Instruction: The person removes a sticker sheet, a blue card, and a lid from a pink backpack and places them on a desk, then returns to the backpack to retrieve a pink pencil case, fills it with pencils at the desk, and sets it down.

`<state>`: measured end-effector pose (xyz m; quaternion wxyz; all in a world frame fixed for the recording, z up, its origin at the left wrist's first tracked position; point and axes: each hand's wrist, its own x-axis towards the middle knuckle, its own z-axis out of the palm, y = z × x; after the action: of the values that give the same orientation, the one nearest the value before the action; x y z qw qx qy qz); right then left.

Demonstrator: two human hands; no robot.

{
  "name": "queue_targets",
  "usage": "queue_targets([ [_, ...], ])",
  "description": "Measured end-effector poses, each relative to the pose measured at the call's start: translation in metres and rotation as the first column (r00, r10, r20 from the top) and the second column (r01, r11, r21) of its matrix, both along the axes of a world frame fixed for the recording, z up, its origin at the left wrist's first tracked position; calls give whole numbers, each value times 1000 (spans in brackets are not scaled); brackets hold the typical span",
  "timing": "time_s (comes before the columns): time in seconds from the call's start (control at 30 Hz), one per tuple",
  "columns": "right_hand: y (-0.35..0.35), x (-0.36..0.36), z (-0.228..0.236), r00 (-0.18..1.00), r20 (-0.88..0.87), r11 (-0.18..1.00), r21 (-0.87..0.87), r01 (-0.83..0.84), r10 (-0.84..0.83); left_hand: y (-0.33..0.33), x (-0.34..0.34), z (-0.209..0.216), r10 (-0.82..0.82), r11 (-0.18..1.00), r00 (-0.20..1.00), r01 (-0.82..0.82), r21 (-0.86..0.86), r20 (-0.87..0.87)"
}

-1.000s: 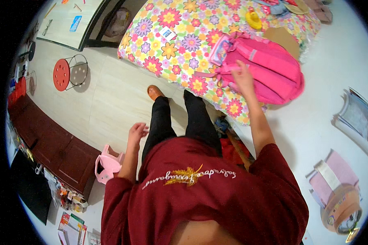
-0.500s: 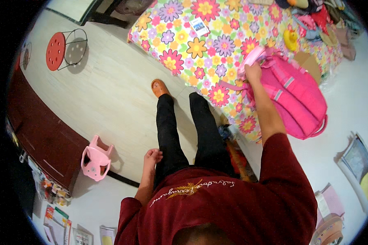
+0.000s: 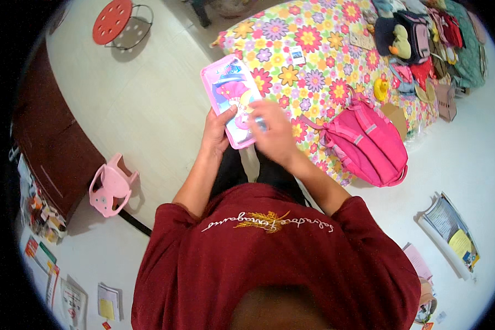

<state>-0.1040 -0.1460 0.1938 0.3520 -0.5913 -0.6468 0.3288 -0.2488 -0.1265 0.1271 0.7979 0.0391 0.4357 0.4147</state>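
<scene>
A pink pencil case with a colourful cartoon picture on its face is held up in front of my body, beside the bed edge. My left hand is closed on its lower left edge, with the thumb over the face. Over the lower right edge of the case is my right hand. It is smeared by motion, its fingers look bent, and I cannot tell whether they grip the case. A bright pink backpack lies on the bed to the right, its straps uppermost.
A flowered cover spreads over the bed. On it lie a small white card, a yellow toy duck and piled bags and clothes. A red stool and a pink child's chair stand on the floor at left, near a dark brown cabinet.
The pink pencil case has come from beside the backpack to the front of my body. My left hand has risen and taken hold of it. The view has shifted.
</scene>
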Motion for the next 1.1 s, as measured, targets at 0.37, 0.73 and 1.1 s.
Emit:
queue_targets([
  [0.37, 46, -43, 51, 995, 7, 962, -256, -99, 104, 54, -60, 56, 94, 984, 959, -130, 121, 267],
  [0.73, 116, -23, 100, 934, -235, 951, -89, -295, 268, 120, -32, 90, 170, 984, 961, -178, 19, 218],
  [1.1, 199, 20, 107, 794, -576, 896, -227, -383, 194, 171, 10, 114, 212, 944, 964, -244, 223, 160],
])
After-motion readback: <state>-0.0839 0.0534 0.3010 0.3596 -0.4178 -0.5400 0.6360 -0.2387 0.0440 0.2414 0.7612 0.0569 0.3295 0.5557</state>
